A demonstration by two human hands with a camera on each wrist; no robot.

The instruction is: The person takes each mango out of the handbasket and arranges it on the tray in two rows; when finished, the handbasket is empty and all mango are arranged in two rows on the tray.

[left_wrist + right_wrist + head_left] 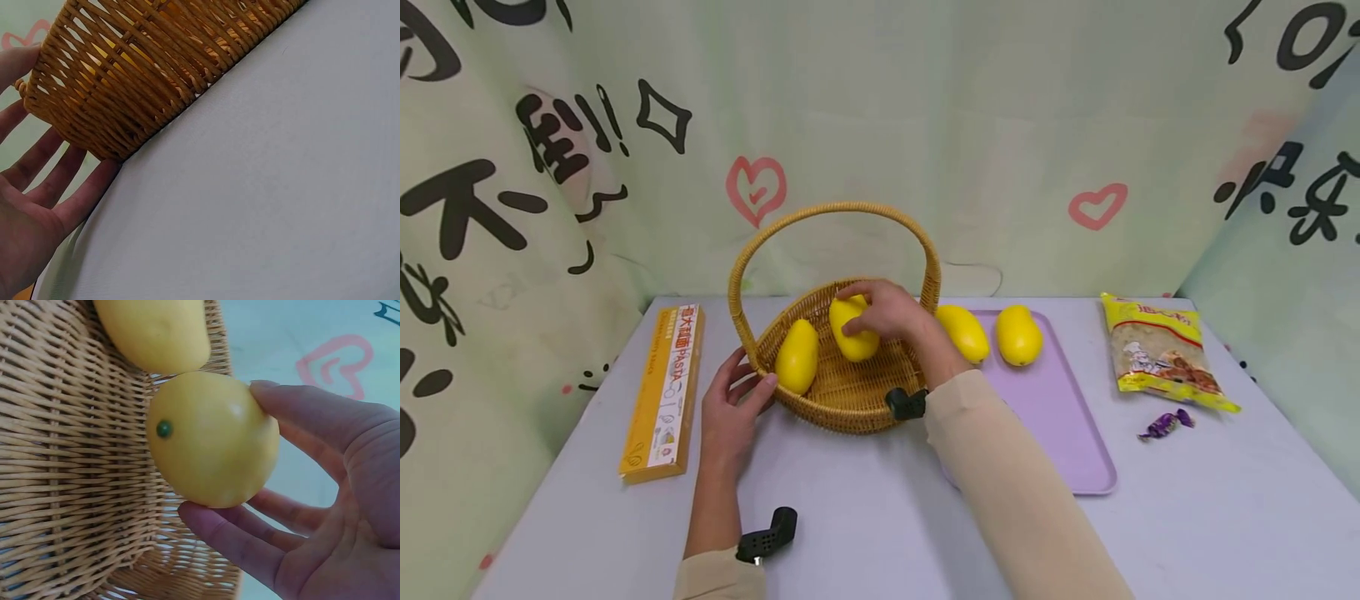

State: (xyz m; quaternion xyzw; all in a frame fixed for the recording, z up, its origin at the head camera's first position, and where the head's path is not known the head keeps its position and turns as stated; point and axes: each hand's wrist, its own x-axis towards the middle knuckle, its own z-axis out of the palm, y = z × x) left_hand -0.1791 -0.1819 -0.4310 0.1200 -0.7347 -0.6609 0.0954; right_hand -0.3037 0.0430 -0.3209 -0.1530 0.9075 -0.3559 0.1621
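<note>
Basket (pixel 842 392) in grip of left hand (pixel 730 414), yellow fruit (pixel 797 358) inside, second fruit (pixel 212 444) likewise in right hand (pixel 891 310)

Straight out past my right hand (pixel 887 310) it's just a pale green curtain (pixel 880 125) with two red hearts (pixel 781 179) drawn on it. Chunky black lettering (pixel 454 221) off left of my left hand (pixel 737 408), more characters (pixel 1330 204) way right of my right. White table (pixel 865 517) under both, pretty soft, even light.
</note>
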